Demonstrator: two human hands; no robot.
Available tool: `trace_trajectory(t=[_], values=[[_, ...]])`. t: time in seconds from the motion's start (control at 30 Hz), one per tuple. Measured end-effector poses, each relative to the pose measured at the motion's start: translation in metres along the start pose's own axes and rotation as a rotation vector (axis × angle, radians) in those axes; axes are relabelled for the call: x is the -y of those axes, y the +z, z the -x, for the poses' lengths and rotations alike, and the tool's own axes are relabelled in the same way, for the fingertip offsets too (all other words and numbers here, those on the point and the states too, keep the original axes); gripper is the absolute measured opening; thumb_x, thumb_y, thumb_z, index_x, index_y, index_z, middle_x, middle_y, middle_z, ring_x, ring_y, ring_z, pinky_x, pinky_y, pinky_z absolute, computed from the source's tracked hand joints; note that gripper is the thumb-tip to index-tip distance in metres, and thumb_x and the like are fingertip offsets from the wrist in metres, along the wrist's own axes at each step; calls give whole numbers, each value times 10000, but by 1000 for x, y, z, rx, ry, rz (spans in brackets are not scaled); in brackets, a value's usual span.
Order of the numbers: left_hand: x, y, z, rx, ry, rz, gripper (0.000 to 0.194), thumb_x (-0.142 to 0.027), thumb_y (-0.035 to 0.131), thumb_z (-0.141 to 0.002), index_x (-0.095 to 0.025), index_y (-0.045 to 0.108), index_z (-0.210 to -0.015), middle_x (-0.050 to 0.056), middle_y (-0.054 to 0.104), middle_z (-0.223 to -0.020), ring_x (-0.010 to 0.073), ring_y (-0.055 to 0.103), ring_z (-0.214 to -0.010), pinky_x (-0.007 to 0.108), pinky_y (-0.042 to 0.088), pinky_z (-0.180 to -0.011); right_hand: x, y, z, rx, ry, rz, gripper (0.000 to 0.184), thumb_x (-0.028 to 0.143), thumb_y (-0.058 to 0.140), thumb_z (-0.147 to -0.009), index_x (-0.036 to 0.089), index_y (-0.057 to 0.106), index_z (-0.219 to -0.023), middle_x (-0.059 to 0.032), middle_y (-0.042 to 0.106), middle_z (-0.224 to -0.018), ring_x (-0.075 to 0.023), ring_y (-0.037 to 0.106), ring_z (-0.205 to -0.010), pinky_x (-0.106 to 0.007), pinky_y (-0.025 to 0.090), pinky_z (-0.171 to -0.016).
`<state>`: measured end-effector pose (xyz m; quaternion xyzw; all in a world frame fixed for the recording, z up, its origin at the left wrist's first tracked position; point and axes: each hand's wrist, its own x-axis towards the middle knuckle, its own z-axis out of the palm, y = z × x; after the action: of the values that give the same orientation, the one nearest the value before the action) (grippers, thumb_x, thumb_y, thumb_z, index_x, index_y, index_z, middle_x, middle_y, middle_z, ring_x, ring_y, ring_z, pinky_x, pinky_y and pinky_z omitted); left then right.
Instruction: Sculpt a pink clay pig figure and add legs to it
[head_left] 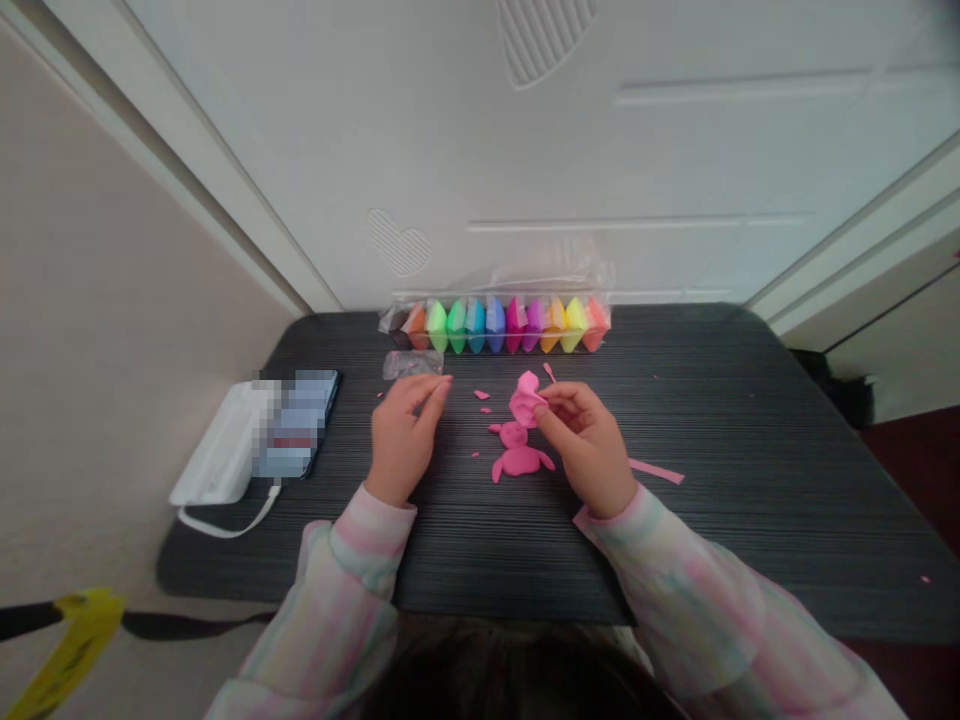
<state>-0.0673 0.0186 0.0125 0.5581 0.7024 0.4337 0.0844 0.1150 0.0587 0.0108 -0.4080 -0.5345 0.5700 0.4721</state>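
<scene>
My right hand (592,440) pinches a thin, crumpled piece of pink modelling clay (526,400) between thumb and fingers, just above the table. Below it lies a flat pink clay figure (520,461) with a rounded head, a wide body and small limbs. My left hand (405,435) is held to the left of the figure, thumb and forefinger pressed together; whether a small bit sits between the tips cannot be made out. Small pink clay scraps (481,394) lie between the hands. A thin pink stick-like piece (549,372) lies behind my right hand.
A row of coloured clay packets (495,325) stands along the back of the dark table (750,430). A crumpled clear wrapper (412,364) lies before it. At left are a phone (304,420), a white block (225,445) and a white cable (225,530). A pink strip (657,471) lies at right.
</scene>
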Motion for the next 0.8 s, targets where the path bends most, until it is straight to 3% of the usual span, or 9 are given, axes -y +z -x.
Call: trace_trajectory(t=[0.13, 0.3, 0.53, 0.8], values=[[40, -29, -9, -142, -35, -202, 239, -371, 520, -773, -194, 677, -811, 61, 662, -876, 216, 539, -903, 394, 359, -877, -1, 0, -1, -5, -7, -10, 168, 314, 624, -708, 206, 534, -799, 3, 604, -755, -120, 563, -684, -282, 457, -644], [74, -44, -14, -54, -55, -332, 239, -397, 531, -739, -219, 675, -672, 56, 656, -729, 233, 526, -799, 409, 345, -820, -1, 2, 0, 5, 8, -12, 186, 327, 631, -698, 197, 538, -793, 3, 598, -739, -120, 560, -664, -286, 462, -635], [77, -34, -15, 62, -73, -346, 215, -360, 532, -723, -214, 664, -638, 62, 662, -736, 235, 541, -775, 386, 352, -790, 0, 0, -1, -3, 3, -7, 179, 318, 624, -698, 198, 535, -797, 5, 598, -748, -118, 557, -662, -280, 457, -628], [70, -34, -14, -27, -210, -224, 111, -291, 581, -658, -201, 616, -604, 69, 633, -710, 251, 525, -814, 371, 363, -794, 2, 0, -1, -9, -5, -3, 174, 325, 619, -703, 203, 531, -791, 3, 600, -747, -119, 561, -672, -280, 457, -634]])
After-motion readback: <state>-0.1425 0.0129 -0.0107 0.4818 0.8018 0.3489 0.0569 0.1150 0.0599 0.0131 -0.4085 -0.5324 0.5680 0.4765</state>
